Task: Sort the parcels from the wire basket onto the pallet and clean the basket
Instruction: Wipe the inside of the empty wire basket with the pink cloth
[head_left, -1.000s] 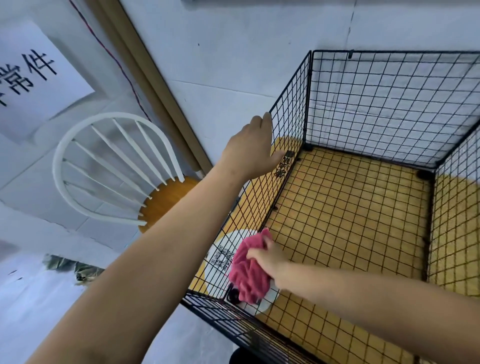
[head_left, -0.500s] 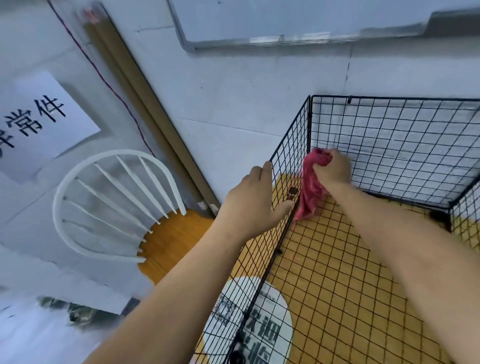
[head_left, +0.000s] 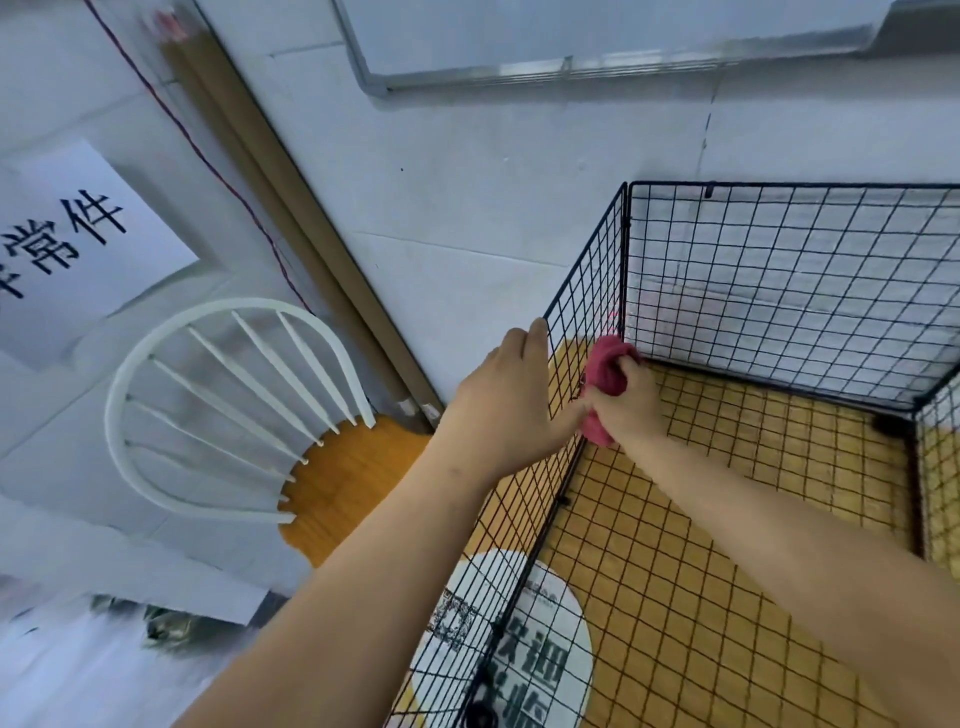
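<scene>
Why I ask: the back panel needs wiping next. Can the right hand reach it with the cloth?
Probably yes: the right hand holds the pink cloth in the corner, right beside the back panel, and nothing inside the basket stands between them.

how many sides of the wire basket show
3: left panel held by the left hand, back panel along the wall, right panel at the picture's edge; a near one may be hidden.

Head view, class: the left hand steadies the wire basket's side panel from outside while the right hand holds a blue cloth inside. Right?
Not quite: the head view shows the cloth is pink, not blue. The left hand does steady the wire basket's side panel from outside while the right hand holds the cloth inside.
</scene>
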